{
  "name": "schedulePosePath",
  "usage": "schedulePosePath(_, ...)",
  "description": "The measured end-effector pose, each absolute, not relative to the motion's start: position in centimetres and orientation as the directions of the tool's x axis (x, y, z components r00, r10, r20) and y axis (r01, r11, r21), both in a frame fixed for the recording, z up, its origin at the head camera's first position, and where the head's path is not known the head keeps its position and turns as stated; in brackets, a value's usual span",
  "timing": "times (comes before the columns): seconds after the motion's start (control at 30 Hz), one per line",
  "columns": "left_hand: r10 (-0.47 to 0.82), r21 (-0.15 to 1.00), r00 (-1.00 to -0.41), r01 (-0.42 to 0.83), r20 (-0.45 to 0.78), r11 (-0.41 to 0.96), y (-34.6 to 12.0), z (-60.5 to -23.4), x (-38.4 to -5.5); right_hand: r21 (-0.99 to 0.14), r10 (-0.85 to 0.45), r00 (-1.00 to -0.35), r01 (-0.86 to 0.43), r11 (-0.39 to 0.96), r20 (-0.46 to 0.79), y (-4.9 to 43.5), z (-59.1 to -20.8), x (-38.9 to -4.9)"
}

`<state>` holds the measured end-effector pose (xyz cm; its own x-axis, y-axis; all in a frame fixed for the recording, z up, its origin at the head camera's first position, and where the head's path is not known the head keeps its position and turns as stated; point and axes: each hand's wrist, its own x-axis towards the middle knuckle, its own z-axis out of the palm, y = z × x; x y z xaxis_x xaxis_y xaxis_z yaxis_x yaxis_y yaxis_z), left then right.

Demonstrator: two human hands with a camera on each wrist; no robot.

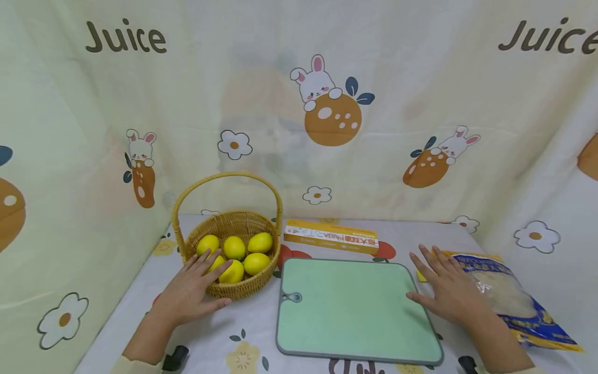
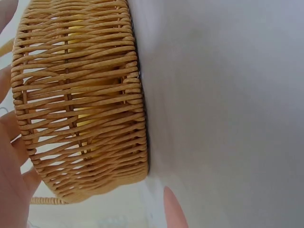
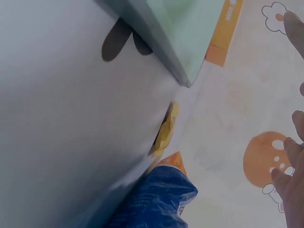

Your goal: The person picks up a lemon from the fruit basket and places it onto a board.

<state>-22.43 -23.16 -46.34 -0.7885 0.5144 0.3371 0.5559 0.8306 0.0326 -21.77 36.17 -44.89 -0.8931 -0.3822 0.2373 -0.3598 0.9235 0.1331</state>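
Note:
My left hand [image 1: 191, 291] is spread with straight fingers at the near left rim of a wicker basket [image 1: 254, 288]. Several yellow lemons [image 1: 234, 248] lie in the basket, partly hidden behind the fingers. In the left wrist view the basket's woven side [image 2: 85, 99] stands beside the fingers. My right hand [image 1: 450, 291] is held with fingers spread between a pale green cutting board [image 1: 350, 311] and a blue and yellow plastic bag [image 1: 506, 293] of pale contents. Neither hand grips anything. In the right wrist view the bag's blue end [image 3: 156, 197] shows below the hand's fingers.
An orange pasta box [image 1: 331, 236] lies behind the board. A small yellow packet [image 3: 166, 130] lies near the bag, mostly hidden by my right hand in the head view. Printed cloth [image 1: 261, 104] hangs behind and at both sides of the table.

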Motion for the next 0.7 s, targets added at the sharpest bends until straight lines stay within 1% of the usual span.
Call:
schedulePosePath(0.23, 0.5, 0.055, -0.798, 0.547, 0.337, 0.835, -23.0, -46.3, -22.2, 0.102, -0.389, -0.889, -0.376, 0.921, 0.241, 35.7, -45.2, -21.4)
schedulePosePath(0.4, 0.45, 0.12, -0.806, 0.527, 0.383, 0.842, -23.6, -45.8, -22.5, 0.079, -0.394, -0.889, -0.387, 0.919, 0.235, 34.3, -44.9, -22.1)
schedulePosePath(0.5, 0.368, 0.213, -0.804, 0.506, 0.466, 0.836, -24.3, -45.6, -22.8, 0.06, -0.397, -0.894, -0.394, 0.917, 0.209, 32.7, -44.3, -22.7)
schedulePosePath(0.6, 0.245, 0.334, -0.802, 0.476, 0.545, 0.814, -25.2, -45.6, -22.8, 0.042, -0.428, -0.884, -0.428, 0.903, 0.191, 30.5, -43.9, -23.3)
schedulePosePath(0.63, 0.207, 0.372, -0.807, 0.461, 0.553, 0.806, -25.6, -45.7, -22.8, 0.042, -0.443, -0.876, -0.444, 0.895, 0.19, 29.7, -43.9, -23.4)
schedulePosePath(0.7, 0.152, 0.437, -0.838, 0.418, 0.524, 0.797, -26.4, -45.9, -22.8, 0.026, -0.467, -0.866, -0.471, 0.882, 0.179, 28.0, -44.0, -23.6)
